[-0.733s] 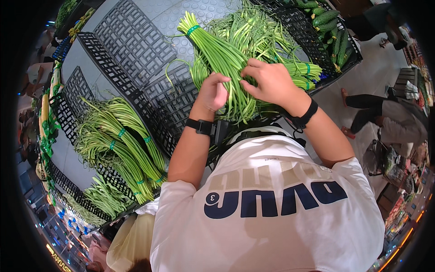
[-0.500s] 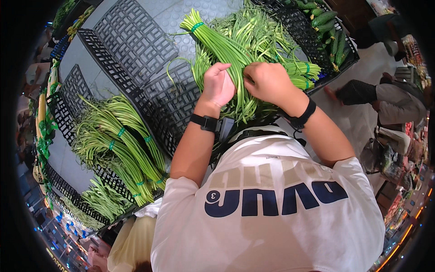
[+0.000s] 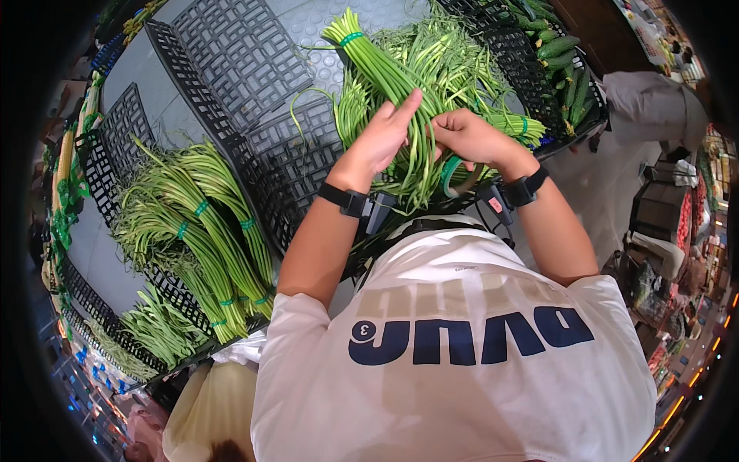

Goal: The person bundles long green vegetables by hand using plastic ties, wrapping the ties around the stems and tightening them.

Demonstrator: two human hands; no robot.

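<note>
My left hand (image 3: 385, 138) is wrapped around a long bunch of garlic scapes (image 3: 381, 69), its thumb stretched along the stalks and its other fingers partly hidden. A green tape band circles the bunch near its far end. My right hand (image 3: 473, 140) is closed with its fingertips against the bunch's right side. A roll of green tape (image 3: 451, 179) hangs under that hand, held by its fingers, which are partly hidden. Below and behind lies a heap of loose garlic scapes (image 3: 462, 58), with taped bunches (image 3: 523, 127) at its right edge.
Several taped scape bunches (image 3: 204, 231) lie on the left beside a black plastic crate divider (image 3: 208, 115). Green beans (image 3: 165, 327) sit at the lower left, and cucumbers (image 3: 558, 50) fill a crate at the far right. A person in grey trousers (image 3: 650, 108) stands at right.
My left thumb has swung up along the stalks. My right hand has turned and moved slightly right, and the tape roll now shows beneath it. The person at right has moved.
</note>
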